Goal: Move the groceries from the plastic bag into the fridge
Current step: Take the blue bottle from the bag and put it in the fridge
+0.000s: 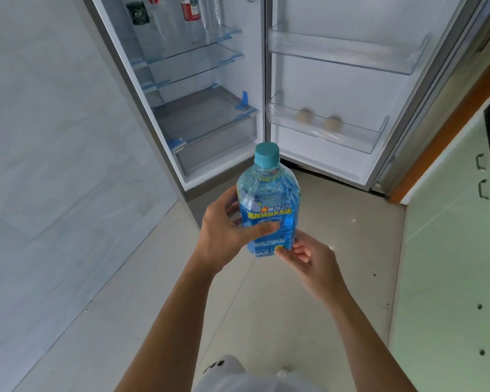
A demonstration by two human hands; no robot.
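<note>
A blue drink bottle (269,205) with a teal cap and a blue and yellow label is held upright in front of the open fridge (204,80). My left hand (227,230) wraps around its middle from the left. My right hand (309,258) touches its bottom right corner with thumb and fingertips. The fridge door (351,89) is swung open to the right. Two round beige items (320,120) lie in the lower door bin. The plastic bag is out of view.
Glass shelves (193,58) and a drawer (215,142) fill the fridge interior; bottles and a carton stand on the top shelf (190,9). A grey tiled wall (54,165) is on the left, pale green cabinets (450,250) on the right.
</note>
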